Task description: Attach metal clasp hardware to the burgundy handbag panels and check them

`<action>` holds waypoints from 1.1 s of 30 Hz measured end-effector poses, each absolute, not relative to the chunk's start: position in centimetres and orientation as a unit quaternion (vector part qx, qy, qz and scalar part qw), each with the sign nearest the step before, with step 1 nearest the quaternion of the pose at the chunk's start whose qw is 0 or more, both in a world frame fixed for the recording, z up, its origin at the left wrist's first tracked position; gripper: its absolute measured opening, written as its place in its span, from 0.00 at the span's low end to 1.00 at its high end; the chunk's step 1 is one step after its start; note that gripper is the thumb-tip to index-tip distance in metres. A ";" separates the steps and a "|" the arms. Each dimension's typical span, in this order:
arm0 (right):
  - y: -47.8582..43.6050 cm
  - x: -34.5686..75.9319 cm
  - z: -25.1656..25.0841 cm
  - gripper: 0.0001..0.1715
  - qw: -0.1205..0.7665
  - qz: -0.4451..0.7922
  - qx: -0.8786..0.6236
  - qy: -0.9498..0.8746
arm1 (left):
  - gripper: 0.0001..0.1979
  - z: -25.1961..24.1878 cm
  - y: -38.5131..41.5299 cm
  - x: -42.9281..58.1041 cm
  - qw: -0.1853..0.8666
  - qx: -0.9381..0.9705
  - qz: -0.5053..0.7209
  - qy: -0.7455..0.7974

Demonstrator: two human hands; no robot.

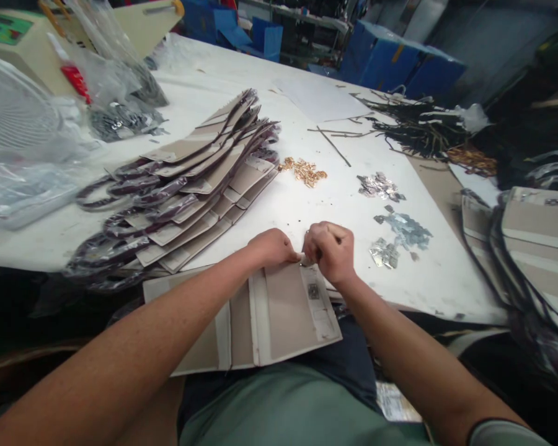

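Note:
A beige bag panel [286,316] with pale strips and stitched seams lies across my lap against the table edge. My left hand [274,248] is closed at its upper edge, thumb and fingers pinching it near the corner. Right beside it, my right hand [330,251] is curled closed over the same corner; whatever its fingers hold is hidden. Just below that hand, a small dark square metal piece [313,291] sits on the panel's pale strip. Little gold metal fittings [304,172] lie in a pile beyond the hands.
To the left rises a stack of similar bag panels [204,179] with plastic-wrapped handles. Silver plates [380,186] and grey plates [404,230] lie in piles to the right. More panels [542,248] hang over the right edge. Dark cords [413,127] and blue boxes [390,59] are farther back.

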State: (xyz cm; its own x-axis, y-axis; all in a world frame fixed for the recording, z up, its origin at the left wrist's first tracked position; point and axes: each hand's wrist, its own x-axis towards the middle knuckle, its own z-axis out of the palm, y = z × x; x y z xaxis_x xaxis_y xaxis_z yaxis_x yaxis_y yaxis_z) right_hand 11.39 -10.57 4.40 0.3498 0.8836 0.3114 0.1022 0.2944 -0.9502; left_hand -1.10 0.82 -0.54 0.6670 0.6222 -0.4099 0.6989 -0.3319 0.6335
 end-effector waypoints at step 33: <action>-17.8 15.8 2.2 0.11 0.140 0.211 -0.654 -0.713 | 0.23 -3.3 -13.3 -6.5 0.175 0.933 0.227 0.220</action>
State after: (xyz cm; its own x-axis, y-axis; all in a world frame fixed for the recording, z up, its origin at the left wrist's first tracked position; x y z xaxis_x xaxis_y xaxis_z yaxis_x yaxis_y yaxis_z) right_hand 15.77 -17.84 2.20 -0.1048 0.9915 -0.0773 0.8737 0.0547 -0.4833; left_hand -6.49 -13.33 -3.34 0.8008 0.4893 0.3454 0.3304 -0.8419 0.4267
